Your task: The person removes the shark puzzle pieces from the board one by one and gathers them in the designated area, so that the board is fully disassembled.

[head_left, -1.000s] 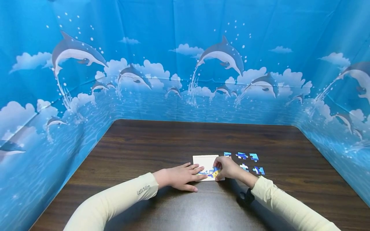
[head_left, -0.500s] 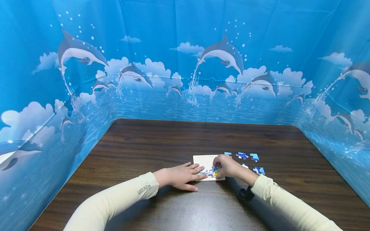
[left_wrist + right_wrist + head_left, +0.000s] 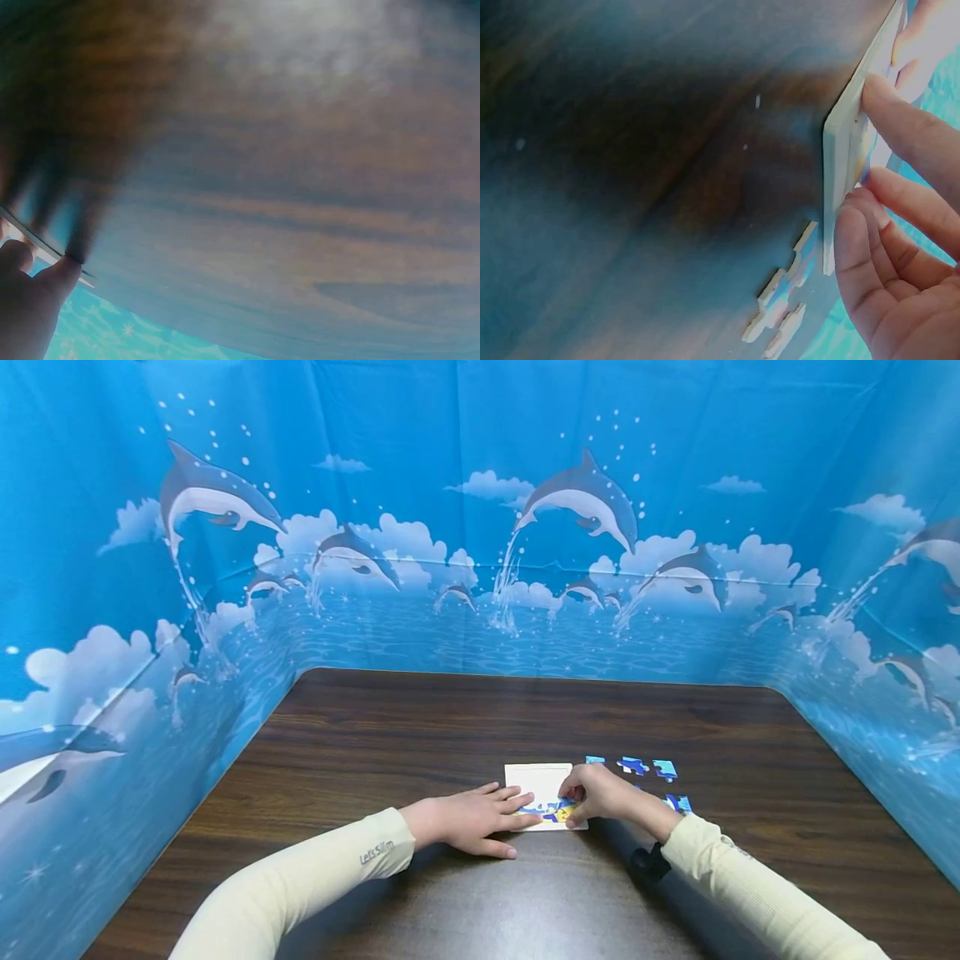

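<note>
A small white puzzle tray (image 3: 537,775) lies on the table, with blue and yellow picture pieces (image 3: 557,815) along its near side. Spread over the tray's left part is my left hand (image 3: 474,821), fingers straight and holding it flat. At the near right corner my right hand (image 3: 606,793) works with bent fingers. Seen from the right wrist, its thumb (image 3: 889,101) is at the tray's edge and its index finger meets a blue puzzle piece (image 3: 868,163), pinched between them and mostly hidden. The remaining fingers curl beside the tray's rim (image 3: 829,187).
Several loose puzzle pieces lie right of the tray, among them a blue one (image 3: 665,769) and a dark blue one (image 3: 633,765). Another piece (image 3: 677,803) sits beside the right forearm. A dolphin-printed curtain (image 3: 480,527) encloses the dark wooden table (image 3: 375,727).
The right hand shifts slightly at the tray's near right corner, and its wrist now covers more of one loose piece. The left hand stays in place on the tray. The head view moves slightly.
</note>
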Demonstrator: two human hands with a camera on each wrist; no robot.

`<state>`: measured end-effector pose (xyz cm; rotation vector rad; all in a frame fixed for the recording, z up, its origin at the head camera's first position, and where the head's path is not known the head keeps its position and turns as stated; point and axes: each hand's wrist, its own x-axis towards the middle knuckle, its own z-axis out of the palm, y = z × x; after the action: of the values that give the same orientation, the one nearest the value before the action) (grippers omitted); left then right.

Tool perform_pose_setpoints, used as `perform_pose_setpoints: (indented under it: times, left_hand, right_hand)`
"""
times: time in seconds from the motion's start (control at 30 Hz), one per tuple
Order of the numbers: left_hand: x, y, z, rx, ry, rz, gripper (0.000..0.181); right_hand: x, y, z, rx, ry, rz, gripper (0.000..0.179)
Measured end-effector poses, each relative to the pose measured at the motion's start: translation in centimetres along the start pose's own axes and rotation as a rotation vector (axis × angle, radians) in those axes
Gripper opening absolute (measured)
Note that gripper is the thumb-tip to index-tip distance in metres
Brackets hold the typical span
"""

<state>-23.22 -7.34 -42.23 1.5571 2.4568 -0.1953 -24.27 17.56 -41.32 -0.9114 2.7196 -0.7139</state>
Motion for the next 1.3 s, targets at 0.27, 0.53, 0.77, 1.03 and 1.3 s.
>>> perform_pose_setpoints:
  times: [0.27, 0.53, 0.77, 1.03, 1.3]
  left_hand:
    - [0.0, -0.3, 0.2, 0.016, -0.003, 0.007, 0.060]
    - [0.2, -0.3, 0.1, 0.015, -0.016, 0.005, 0.060]
    - [0.2, -0.2, 0.1, 0.042, -0.023, -0.006, 0.061]
    - [0.0, -0.2, -0.1, 0.048, -0.026, -0.017, 0.060]
    - [0.2, 0.0, 0.1, 0.031, -0.025, -0.011, 0.060]
  right_hand:
    - [0.0, 0.4, -0.1, 0.033, -0.019, -0.030, 0.028]
    - [-0.6, 0.3, 0.4, -0.054, 0.014, -0.100, 0.028]
    - [-2.0, 1.0, -0.3, -0.088, 0.080, -0.102, 0.030]
    - [-5.0, 3.2, -1.5, -0.053, 0.139, -0.063, 0.027]
    - [-8.6, 5.4, -1.9, -0.026, 0.176, -0.062, 0.027]
